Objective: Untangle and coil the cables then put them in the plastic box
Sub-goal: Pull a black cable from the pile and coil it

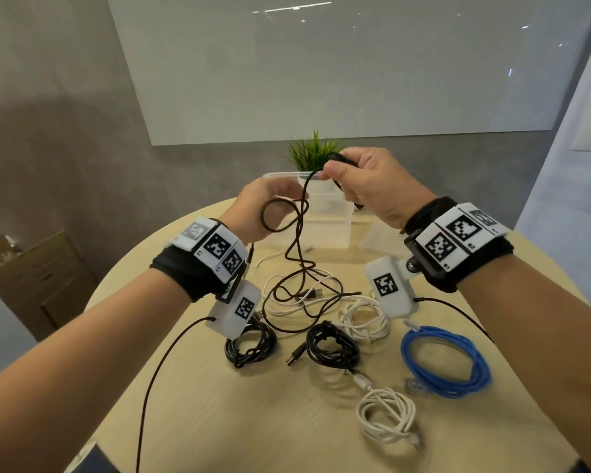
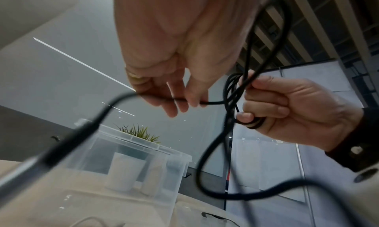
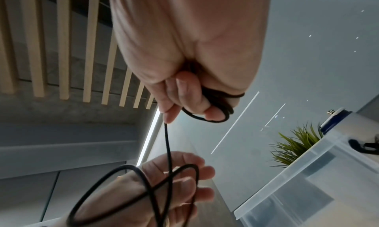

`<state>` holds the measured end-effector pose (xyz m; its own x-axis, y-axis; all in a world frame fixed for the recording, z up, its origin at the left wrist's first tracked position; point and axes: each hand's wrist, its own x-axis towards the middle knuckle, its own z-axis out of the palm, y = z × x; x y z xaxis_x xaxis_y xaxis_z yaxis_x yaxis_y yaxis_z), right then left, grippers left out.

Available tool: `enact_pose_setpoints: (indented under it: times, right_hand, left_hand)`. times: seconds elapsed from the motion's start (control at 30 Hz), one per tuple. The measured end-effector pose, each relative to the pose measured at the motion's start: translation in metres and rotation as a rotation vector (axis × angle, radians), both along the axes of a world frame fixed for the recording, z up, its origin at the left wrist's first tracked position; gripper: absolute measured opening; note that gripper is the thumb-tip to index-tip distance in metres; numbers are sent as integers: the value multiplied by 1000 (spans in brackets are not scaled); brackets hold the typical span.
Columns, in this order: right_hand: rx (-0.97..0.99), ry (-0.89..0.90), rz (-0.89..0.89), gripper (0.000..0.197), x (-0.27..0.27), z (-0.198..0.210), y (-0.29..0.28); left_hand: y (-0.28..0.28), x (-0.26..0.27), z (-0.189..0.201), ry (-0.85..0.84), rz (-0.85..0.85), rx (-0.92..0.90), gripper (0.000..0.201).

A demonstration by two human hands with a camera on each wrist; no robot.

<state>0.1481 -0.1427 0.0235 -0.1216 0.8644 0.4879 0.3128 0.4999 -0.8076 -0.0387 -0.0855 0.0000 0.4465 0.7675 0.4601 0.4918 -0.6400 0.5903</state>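
Note:
A long black cable [image 1: 294,255] hangs between both raised hands, and its lower part lies looped on the round wooden table [image 1: 219,404]. My right hand [image 1: 362,186] grips a small bundle of its coils in a fist, which the right wrist view shows as wound turns [image 3: 217,110]. To the left and slightly lower, my left hand [image 1: 270,206] holds a loose loop of the same cable [image 2: 213,102]. The clear plastic box [image 1: 325,220] stands open just behind the hands.
On the table lie two black coils [image 1: 249,346] [image 1: 331,346], a white tangle [image 1: 365,319], a blue coil [image 1: 447,360], a white coil [image 1: 386,418] and a loose white cable [image 1: 301,303]. A clear lid [image 1: 379,238] sits right of the box, with a small plant [image 1: 313,155] behind.

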Motion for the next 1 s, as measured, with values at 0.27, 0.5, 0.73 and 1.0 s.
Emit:
enact_pose_setpoints:
  times: [0.27,0.5,0.73,1.0]
  right_hand:
    - [37,45,-74,16,0,-3,6]
    - [3,-191,-178,16,-6,-10,6]
    - [75,-253,-382,24,-7,-9,6]
    - [-29,-455,-217,18,-4,-12,-2]
  left_hand:
    - [-16,12,-4,-306,-254,-60,17]
    - [-11,16,0,-544,-106,-186,11]
    - [-22,20,3,-384,-16,-523,30]
    - [-16,15,16,-449,18,-305,25]
